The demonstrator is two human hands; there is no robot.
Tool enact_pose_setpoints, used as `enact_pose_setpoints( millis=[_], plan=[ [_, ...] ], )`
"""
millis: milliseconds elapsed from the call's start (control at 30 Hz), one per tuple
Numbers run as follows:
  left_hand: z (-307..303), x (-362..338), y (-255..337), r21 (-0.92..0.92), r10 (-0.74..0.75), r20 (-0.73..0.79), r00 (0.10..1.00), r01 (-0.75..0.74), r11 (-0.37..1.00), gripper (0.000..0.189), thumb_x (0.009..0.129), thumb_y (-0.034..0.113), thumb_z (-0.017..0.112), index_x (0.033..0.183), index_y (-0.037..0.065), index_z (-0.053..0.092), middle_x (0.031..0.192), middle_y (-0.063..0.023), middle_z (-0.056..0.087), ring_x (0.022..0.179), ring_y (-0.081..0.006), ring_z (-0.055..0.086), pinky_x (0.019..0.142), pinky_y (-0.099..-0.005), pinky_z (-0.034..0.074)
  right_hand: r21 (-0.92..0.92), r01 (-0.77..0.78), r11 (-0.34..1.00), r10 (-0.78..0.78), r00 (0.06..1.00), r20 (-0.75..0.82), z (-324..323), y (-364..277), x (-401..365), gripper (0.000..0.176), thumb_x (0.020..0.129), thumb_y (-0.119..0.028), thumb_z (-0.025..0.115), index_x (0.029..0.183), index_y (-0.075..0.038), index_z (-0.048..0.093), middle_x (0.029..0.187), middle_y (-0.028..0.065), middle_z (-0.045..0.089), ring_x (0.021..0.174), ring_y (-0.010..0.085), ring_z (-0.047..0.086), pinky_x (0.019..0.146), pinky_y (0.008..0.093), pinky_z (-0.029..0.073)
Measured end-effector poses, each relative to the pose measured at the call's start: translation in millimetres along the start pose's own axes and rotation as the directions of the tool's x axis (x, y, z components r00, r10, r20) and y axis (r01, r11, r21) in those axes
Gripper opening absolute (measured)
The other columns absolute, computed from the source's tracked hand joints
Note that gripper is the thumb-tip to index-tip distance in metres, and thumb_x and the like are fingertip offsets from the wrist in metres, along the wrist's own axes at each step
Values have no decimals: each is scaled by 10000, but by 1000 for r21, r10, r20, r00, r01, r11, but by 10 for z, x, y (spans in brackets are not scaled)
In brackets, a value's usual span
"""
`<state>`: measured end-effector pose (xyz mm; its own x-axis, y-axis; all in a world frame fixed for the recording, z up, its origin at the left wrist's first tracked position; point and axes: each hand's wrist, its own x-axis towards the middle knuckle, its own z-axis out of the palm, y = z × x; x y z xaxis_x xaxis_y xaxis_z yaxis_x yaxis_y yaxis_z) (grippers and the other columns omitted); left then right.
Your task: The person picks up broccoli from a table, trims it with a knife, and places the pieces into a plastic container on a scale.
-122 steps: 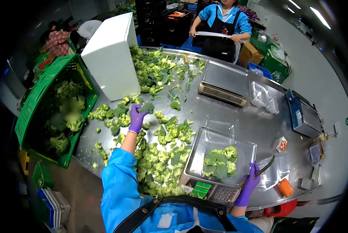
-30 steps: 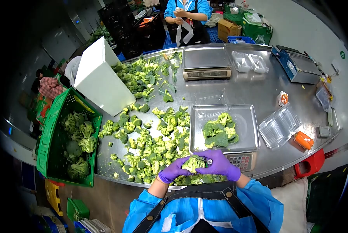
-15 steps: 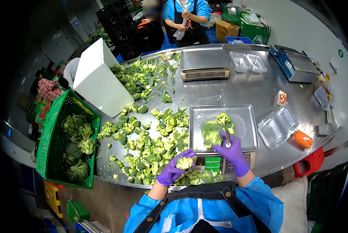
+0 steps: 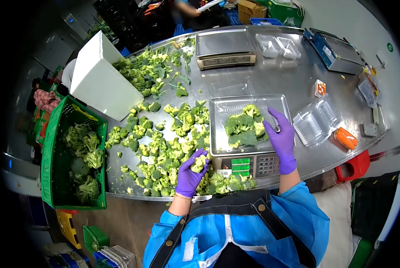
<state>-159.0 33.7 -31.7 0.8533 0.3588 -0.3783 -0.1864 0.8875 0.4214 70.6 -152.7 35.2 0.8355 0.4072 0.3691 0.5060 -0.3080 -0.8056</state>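
My left hand, in a purple glove, is closed round a broccoli floret in front of the scale's left corner. At the right side of the steel weighing pan, my right hand keeps a small knife tucked in its grip. Only the knife's metal end shows; its blade is hidden. The thumb and a finger stretch towards a cluster of broccoli florets lying on the pan. Below the pan, the scale's green display is lit. Loose broccoli florets cover the table left of the scale.
A green crate of broccoli heads stands at the left, beside a white box. A second scale sits farther back. On the right are a clear clamshell container and an orange item. Another person stands across the table.
My right hand has moved off the florets to the pan's right side, with its fingers more spread. My left hand still holds its floret. The view has shifted, so the table sits higher.
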Motion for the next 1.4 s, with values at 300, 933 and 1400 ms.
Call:
enact_pose_setpoints(
  millis=[300,933,1400],
  plan=[
    [11,71,-48,40,19,-119,993,-14,999,413,832,117,500,1222,-15,471,1172,-137,532,953,-253,541,826,-324,457,127,-271,954,278,960,-38,-209,435,-208,384,790,-99,638,1154,-12,552,1106,127,605,1044,200,564,908,306,422],
    [-3,128,-82,449,276,-31,961,-234,862,391,838,71,496,1215,-33,474,1163,-134,524,942,-242,513,789,-316,475,272,-347,898,365,931,-19,-132,551,-199,339,803,-133,637,1125,-37,589,1072,101,626,1017,164,576,894,299,438],
    [19,76,0,-82,-20,-18,1000,18,996,539,785,40,483,1306,-16,358,1273,-177,453,1048,-287,517,880,-348,460,345,-468,814,497,868,4,-251,510,-259,288,812,-220,647,1055,-66,638,882,1,651,443,17,411,424,180,335]
  ],
)
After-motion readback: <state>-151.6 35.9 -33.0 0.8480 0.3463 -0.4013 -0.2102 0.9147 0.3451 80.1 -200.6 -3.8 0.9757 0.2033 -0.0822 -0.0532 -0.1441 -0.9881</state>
